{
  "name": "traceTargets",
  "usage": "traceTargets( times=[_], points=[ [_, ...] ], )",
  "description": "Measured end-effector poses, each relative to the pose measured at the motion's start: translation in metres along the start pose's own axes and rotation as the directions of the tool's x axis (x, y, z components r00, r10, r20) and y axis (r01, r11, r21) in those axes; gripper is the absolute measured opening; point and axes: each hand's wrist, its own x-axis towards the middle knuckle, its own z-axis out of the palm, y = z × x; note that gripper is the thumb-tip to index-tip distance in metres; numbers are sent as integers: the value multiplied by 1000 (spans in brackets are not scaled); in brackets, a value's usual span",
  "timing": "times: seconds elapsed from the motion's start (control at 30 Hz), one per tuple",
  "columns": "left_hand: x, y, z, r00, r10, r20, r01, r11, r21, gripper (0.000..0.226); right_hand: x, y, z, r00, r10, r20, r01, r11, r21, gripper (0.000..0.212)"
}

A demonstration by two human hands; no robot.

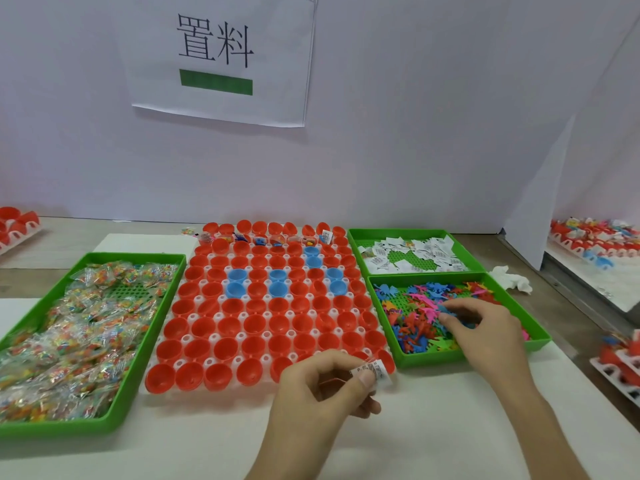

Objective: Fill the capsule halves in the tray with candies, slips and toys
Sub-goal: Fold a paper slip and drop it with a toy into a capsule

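Left fingers (363, 377): thumb and forefinger are pressed together and pinch a few white printed slips (373, 371).
Right fingers (450, 318): they are curled down into the pile of toys (415, 327); whether one is already caught between them, I cannot tell.
Left hand (325, 389): it hovers just beside the near right corner of the tray (211, 362).
Right hand (485, 327): it reaches over the toy bin (467, 356), to the right of the tray.
Capsule halves (252, 323): red and some blue cups sit open side up in the tray; only the far row shows some contents, and the rest look empty.
Supplies: candies (69, 341) lie in the candy bin (128, 386) on the left; more slips lie in the slip bin (353, 251) behind the toy bin.
Step in hand: probably gathering slips and toys before dropping them into cups.
Progress: it seems an early stage, with most cups not yet filled.
Next move: it calls for lifting one single toy out of the tangled pile, then carrying it over an empty cup without touching its neighbours.
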Motion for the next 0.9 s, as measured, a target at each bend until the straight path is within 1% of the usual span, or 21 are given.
traceTargets(
  times=[0.13,0.3,0.47,0.57,0.67,0.77,0.83,0.9],
  points=[
    [1,2,-4,1000,4,-7,-4,1000,17,13,-3,-6,3,999,-4,46,-1,992,123,25],
    [0,4,-5,1000,30,-4,-30,999,30,12,-4,-8,2,998,-47,-50,54,987,153,23],
    [-1,7,-4,999,30,-20,-29,999,24,14,-4,-6,3,995,-18,-102,35,984,176,19],
    [0,7,-7,999,24,-29,-24,1000,12,13,-3,-6,3,997,5,-76,11,976,217,19],
    [1,8,-8,999,26,-29,-26,1000,6,13,-2,-2,2,1000,22,-14,-17,957,290,22],
    [1,8,-8,999,28,-24,-28,1000,4,13,-1,-2,-1,1000,21,-3,-19,950,312,25],
    [1,8,-7,999,25,-20,-24,1000,5,12,0,-5,-3,1000,22,-1,-20,931,365,26],
    [1,8,-7,1000,20,-18,-21,1000,-9,10,-2,-13,-5,1000,26,8,-27,890,455,25]
  ],
)
